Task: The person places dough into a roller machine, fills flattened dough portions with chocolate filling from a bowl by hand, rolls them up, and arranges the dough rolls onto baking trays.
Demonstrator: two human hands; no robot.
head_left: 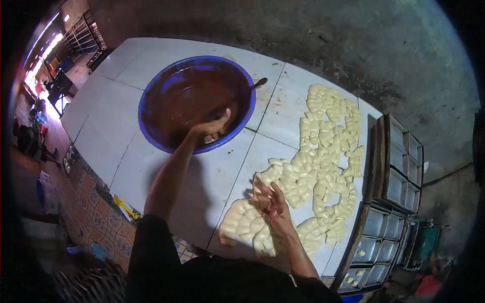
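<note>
A large blue basin [143,117] on the table holds a smooth brown paste [189,96]. My left hand [214,127] reaches into its near right side, fingers curled round some of the paste and thumb raised. A dark handle [259,83] leans out over the basin's right rim. Over the pale dough pieces [331,134], which lie packed close together across the right of the table, my right hand [275,206] hovers with its fingers apart. Nothing shows in it. Whether its fingertips touch the dough I cannot tell.
The white tiled table [96,111] runs along a grey wall [353,40]. Metal baking pans [404,156] stand at its right end; a nearer set of pans [376,222] holds several small dough balls. A yellow object [124,206] lies by the front edge.
</note>
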